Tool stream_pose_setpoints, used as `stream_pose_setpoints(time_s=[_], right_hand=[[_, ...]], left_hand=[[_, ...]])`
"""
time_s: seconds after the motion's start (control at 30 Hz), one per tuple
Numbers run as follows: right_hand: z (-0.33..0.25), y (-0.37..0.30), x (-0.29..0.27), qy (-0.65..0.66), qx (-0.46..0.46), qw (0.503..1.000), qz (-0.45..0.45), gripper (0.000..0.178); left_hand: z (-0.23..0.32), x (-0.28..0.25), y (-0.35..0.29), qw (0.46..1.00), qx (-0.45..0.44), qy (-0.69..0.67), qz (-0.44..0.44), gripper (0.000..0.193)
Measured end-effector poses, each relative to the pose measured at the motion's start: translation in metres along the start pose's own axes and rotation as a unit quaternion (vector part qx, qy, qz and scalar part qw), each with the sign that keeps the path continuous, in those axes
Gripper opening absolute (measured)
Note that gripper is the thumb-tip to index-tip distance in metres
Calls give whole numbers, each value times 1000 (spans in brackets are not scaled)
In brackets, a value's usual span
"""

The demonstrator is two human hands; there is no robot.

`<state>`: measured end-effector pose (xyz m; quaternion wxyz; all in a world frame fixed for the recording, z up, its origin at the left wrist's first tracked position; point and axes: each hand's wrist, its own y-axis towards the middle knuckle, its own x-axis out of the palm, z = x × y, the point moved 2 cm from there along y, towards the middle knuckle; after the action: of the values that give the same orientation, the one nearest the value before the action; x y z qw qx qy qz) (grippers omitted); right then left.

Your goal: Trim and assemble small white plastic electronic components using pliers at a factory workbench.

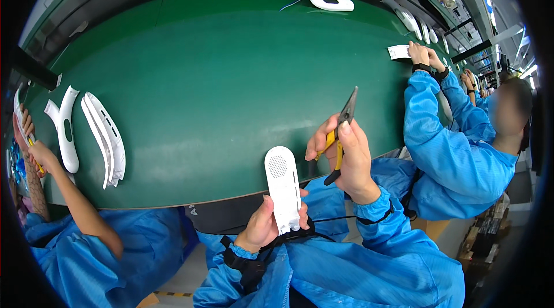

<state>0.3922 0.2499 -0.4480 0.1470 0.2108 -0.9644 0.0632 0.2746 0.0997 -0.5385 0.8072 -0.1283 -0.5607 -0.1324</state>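
Observation:
My left hand [266, 222] is closed around the lower end of a long white plastic housing [283, 189]. The housing has a rounded top with a round patch of small holes, and it is held upright at the table's front edge. To its right, my right hand [349, 155] grips needle-nose pliers [340, 135] by their yellow and black handles. The plier tips point up and away from me, and the jaws look closed. Pliers and housing are apart.
On the green table [219, 88] lie a Y-shaped white part [66, 129] and curved white shells [105, 137] at the left. A white part with a blue wire [330, 3] lies at the far side. Co-workers in blue sit on both sides; the right one's hands [424, 56] hold a white piece [399, 52].

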Motion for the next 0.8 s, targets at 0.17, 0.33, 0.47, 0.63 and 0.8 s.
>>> stream_pose_setpoints(time_s=[0.17,0.33,0.47,0.63,0.8], right_hand=[[-12,-7,24,-28,-26,998,-49,27],[-4,-20,47,-103,-4,991,-82,22],[6,-20,49,-94,-24,992,-86,24],[9,-22,57,-188,-112,967,-132,26],[18,-25,62,-178,-133,967,-122,25]], left_hand=[[-2,-1,1,1000,13,-10,11,79],[-2,-4,2,1000,23,-21,0,76],[0,-3,3,999,24,17,13,72],[-3,2,2,998,47,-8,31,70],[-3,2,1,997,48,-18,63,69]])
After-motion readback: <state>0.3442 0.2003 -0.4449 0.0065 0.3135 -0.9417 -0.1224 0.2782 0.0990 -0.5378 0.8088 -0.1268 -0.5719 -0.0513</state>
